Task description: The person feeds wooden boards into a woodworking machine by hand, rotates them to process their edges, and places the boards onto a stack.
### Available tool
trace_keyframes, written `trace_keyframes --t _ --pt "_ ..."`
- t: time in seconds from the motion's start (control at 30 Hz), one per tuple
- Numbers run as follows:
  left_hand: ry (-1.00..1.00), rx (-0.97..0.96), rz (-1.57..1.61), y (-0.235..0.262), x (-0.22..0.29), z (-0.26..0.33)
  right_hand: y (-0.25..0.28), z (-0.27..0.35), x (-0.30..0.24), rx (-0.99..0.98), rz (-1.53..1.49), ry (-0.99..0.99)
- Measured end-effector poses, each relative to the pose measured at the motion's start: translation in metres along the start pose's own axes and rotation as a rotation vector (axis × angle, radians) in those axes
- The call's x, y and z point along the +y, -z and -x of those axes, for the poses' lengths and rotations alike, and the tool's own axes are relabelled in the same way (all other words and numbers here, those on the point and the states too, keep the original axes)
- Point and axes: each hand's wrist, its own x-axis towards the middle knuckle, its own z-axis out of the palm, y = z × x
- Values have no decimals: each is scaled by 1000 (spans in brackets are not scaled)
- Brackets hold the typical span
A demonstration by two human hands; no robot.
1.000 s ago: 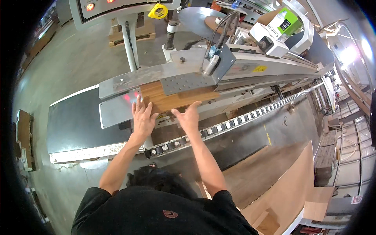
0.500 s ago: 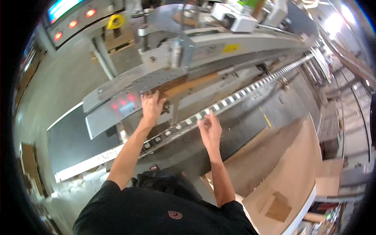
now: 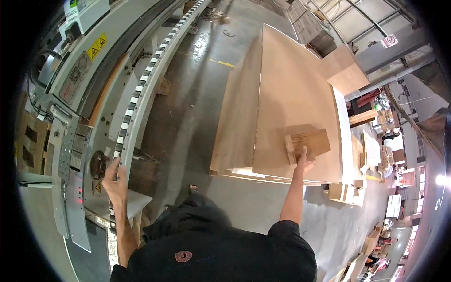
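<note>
While the view looks down over a grey, glossy concrete floor (image 3: 188, 108), a long grey machine (image 3: 80, 94) with a black-and-white toothed rail (image 3: 141, 89) curves up the left side, and a stack of large tan boards (image 3: 291, 98) lies to the right; more wood stacks and shelving fill the far right of the workshop. Right hand (image 3: 304, 162) is stretched out to a small dark wood block (image 3: 307, 144) resting on the top board near its close edge; fingers touch the block's near edge, though whether they grip it cannot be told. Left hand (image 3: 115, 181) rests open against the rail, fingers spread, holding nothing. Person's dark shirt (image 3: 216, 254) hides the floor below; machine's upper part is cut off by the rim, and the far stacks are too small to make out. Half a second ago both hands were at the machine, with the left on its panel and a wood piece under the beam; now the right has swung away to the board stack.
</note>
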Motion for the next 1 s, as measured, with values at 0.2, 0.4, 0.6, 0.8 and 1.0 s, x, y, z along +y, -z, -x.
trace_keyframes --t 0.2,0.4,0.6,0.8,1.0 --pt "-83 -140 -6 -31 37 27 -14 -20 42 -89 251 -166" --pt "13 -197 137 -53 21 30 39 -71 129 -416 -731 -445" --pt "117 -227 242 -52 22 65 26 26 70 -570 -993 -458" --pt "148 -394 526 -85 51 82 63 187 -82 -808 -991 -421" --pt "208 -348 749 -57 83 97 89 343 -172 -1248 -860 -226"
